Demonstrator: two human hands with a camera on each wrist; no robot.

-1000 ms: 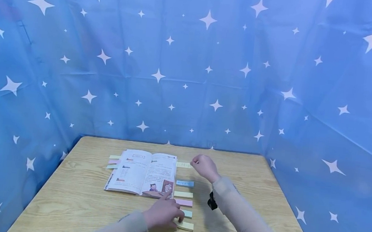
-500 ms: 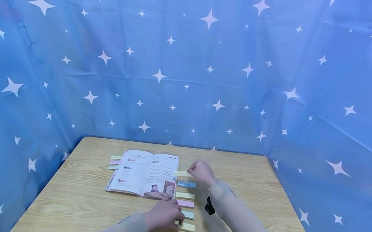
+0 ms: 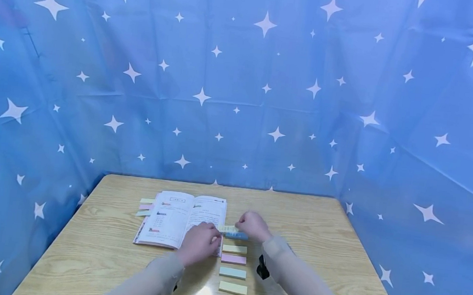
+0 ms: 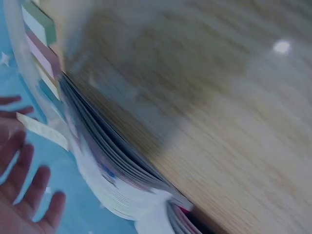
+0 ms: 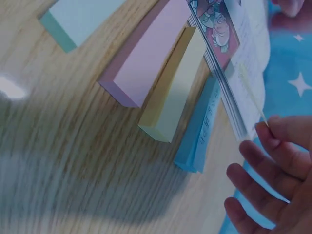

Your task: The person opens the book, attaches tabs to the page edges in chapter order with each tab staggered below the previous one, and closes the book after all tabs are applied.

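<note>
My right hand (image 3: 254,226) pinches one end of a pale yellow sticky note strip (image 3: 228,229) with handwriting on it. In the right wrist view the strip (image 5: 252,92) shows almost edge-on between thumb and forefinger, the other fingers loosely bent. It is held at the right edge of an open book (image 3: 168,217). Over the book's right page is my left hand (image 3: 200,243), close to the strip's left end. The left wrist view shows this hand (image 4: 29,190) with fingers apart, not closed round anything. A blue sticky note pad (image 3: 237,235) with writing lies just below the strip.
Down the book's right side lie a yellow pad (image 3: 235,249), a pink pad (image 3: 234,259), a green pad (image 3: 233,273) and another yellow pad (image 3: 233,289). Coloured tabs (image 3: 145,206) stick out of the book's left edge. A starry blue curtain (image 3: 244,71) surrounds the wooden table (image 3: 312,213).
My right hand has brought the strip down along the book's edge, towards the blue pad. My left hand has lifted away from the lower pads and moved up over the right page.
</note>
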